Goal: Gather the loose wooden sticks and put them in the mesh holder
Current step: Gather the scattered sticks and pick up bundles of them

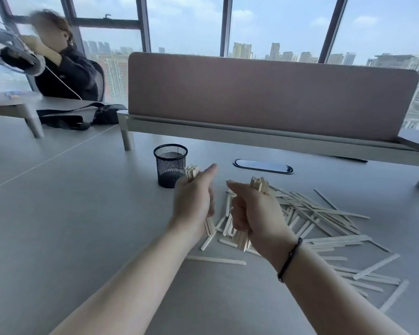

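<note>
You've got a bundle in each fist right now. Your left hand (194,201) is clamped round a bunch of sticks (192,172), their tips poking up just beside the mesh holder (170,165), thumb stuck out. Your right hand (254,213) is closed on a second bundle (259,183), ends showing above and below the fist, held over the near side of the heap.

The holder stands upright toward the far edge of the desk (70,213), in front of the divider panel (264,93), and as far as I can see through the mesh there's nothing sticking up out of it. So by my reckoning nothing has been delivered yet: two handfuls gathered, none dropped in.

And there's plenty left. The loose pile (324,213) sprawls from under your hands toward the desk's right edge, criss-crossed, with strays trailing toward the near edge and one lone stick (215,260) lying apart near your left forearm. I'd call this early going.
</note>
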Motion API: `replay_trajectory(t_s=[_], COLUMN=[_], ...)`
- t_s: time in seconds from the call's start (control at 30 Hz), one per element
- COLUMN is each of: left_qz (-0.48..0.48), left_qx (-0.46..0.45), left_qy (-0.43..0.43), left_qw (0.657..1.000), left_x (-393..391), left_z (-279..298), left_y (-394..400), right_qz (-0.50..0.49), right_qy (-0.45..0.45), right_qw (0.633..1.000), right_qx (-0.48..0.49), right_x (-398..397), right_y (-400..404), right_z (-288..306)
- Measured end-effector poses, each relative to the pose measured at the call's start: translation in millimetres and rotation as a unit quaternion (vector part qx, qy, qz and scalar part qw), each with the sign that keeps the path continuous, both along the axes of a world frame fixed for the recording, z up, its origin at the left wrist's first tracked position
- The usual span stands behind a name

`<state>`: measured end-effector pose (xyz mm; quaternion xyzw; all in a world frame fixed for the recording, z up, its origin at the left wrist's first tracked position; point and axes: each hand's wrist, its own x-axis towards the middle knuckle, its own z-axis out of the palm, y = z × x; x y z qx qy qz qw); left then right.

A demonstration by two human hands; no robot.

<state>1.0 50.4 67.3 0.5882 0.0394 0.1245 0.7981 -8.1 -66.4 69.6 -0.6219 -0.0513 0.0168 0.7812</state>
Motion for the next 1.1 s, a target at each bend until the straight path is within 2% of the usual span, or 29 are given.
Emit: replay_trajectory(t_s=[0.2, 0.4, 0.5, 0.67, 0.83, 0.93, 1.1], left_qz=[0.077, 0.196, 0.215, 0.203, 0.233, 0.205, 0.149], left_qx=[-0.027, -0.021, 0.023, 0.140, 0.252, 0.262, 0.226], left_qy=[-0.052, -0.014, -0.020, 0.002, 0.033, 0.073, 0.139], left_qw=[0.995, 0.980, 0.976, 0.969, 0.939, 0.940, 0.953], left_x=[66, 134, 154, 165, 169, 168, 150], left_z=[64, 72, 58, 44, 30, 25, 15], left_y=[63, 101, 115, 120, 123, 125, 120], right_qz=[0.017, -0.031, -0.053, -0.044, -0.031, -0.023, -0.024], right_qy=[-0.010, -0.044, -0.049, -0.024, -0.027, -0.053, -0.061], right_qw=[0.994, 0.982, 0.989, 0.999, 0.997, 0.995, 0.993], right_qx=[0.107, 0.180, 0.129, -0.019, -0.062, -0.082, -0.099], right_x=[78, 143, 167, 191, 201, 200, 184], right_y=[58, 113, 132, 143, 144, 144, 138], right_z=[45, 79, 76, 49, 36, 34, 32])
